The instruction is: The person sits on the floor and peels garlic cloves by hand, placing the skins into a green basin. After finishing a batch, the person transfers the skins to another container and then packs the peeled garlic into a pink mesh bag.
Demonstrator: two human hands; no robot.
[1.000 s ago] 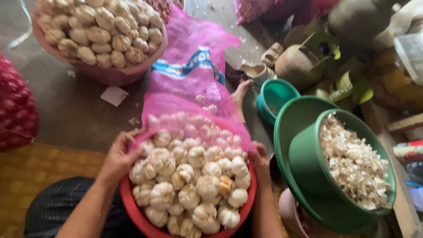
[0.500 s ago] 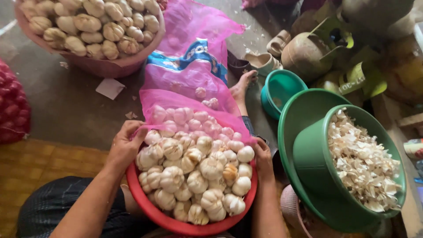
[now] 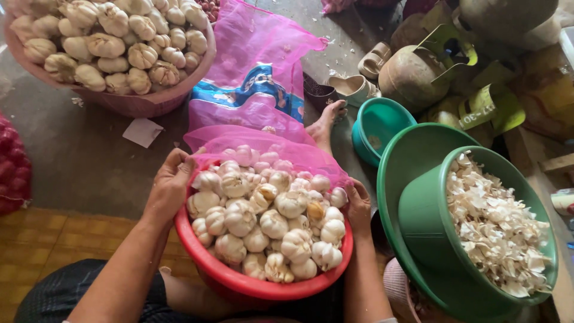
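I have both hands on one round red plastic basin (image 3: 239, 281) heaped with white garlic bulbs (image 3: 269, 221), which sits right in front of me, near the bottom middle of the view. My left hand (image 3: 169, 185) is clamped over the basin's left rim, fingers curled onto the edge of the pink mesh sack (image 3: 263, 140) that drapes over the far side of the heap. My right hand (image 3: 359, 206) is pressed flat against the right rim, fingers closed together on it. I can count roughly thirty bulbs showing on top; more lie under the mesh, blurred by it.

One bare foot (image 3: 326, 122) shows just beyond the basin, resting on the grey concrete floor (image 3: 78, 155). A flat pink sack with a blue printed band (image 3: 257, 78) lies on the floor beyond that. At the far left stands one pink basket piled with bigger, browner garlic bulbs (image 3: 113, 42), about two dozen in sight. A red mesh bag (image 3: 12, 161) sits at the left edge, and one scrap of white paper (image 3: 142, 131) lies on the floor between it and me.

To my right are three green vessels: one small teal bowl (image 3: 376, 128), one wide green basin (image 3: 412, 161), and inside it one green bucket filled with papery garlic skins (image 3: 496, 227). Two pale sandals (image 3: 362, 75) lie far behind the teal bowl.
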